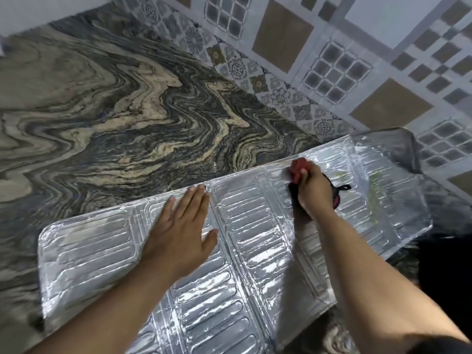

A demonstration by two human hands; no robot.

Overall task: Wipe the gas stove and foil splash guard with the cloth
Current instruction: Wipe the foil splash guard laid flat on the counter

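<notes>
Your guard [255, 251] lies flat on the counter [102, 111], unfolded into its ribbed foil panels, and it fills the lower middle of your view. Its long axis runs on a diagonal, from the rounded corner at about 8 o'clock up to the far end at about 2 o'clock, where the last panel reaches the tiled wall [332, 60]. The fold lines between panels cross that axis, running from roughly 11 o'clock down to 5 o'clock. Your left hand [182, 226] lies spread flat on the foil just left of centre, fingers straight and close together, pointing toward 1 o'clock, with the fingertips near the guard's far edge and the thumb splayed out to the right. Your right hand [313, 191] is curled round the cloth [300, 168], a bunched red and black piece, and presses it onto the foil close to the far edge, at about 2 o'clock from your left hand. Red cloth shows beyond the knuckles; a black part with a small loop sticks out to the right of the hand. The two hands are apart, one panel fold between them. The counter stretches away toward 10 o'clock.
</notes>
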